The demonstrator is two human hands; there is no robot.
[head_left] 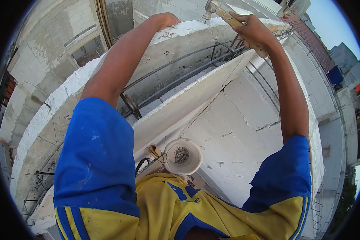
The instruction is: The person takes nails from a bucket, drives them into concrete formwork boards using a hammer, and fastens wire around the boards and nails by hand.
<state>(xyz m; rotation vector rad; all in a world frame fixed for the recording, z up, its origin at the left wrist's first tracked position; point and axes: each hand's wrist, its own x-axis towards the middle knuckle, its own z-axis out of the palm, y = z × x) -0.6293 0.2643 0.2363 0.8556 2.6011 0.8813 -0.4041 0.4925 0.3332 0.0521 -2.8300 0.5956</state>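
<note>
My right hand (254,34) is wrapped round the wooden handle (233,19) of a hammer. The metal hammer head (208,11) points left, right by the rough white top edge of a curved concrete wall (188,27). Over that same edge, left of the hammer, rests my left hand (166,21); its fingertips drop out of sight on the far side. Steel reinforcing bars (176,82) run along the near side of the wall, below both hands.
Close in front of my body stands a round bucket (198,162) with a heap of nails (181,155) inside. A pale slab edge (180,102) crosses the middle, beside a block surface (232,124). Block walls (48,52) rise beyond, left; rooftops (308,36) lie right.
</note>
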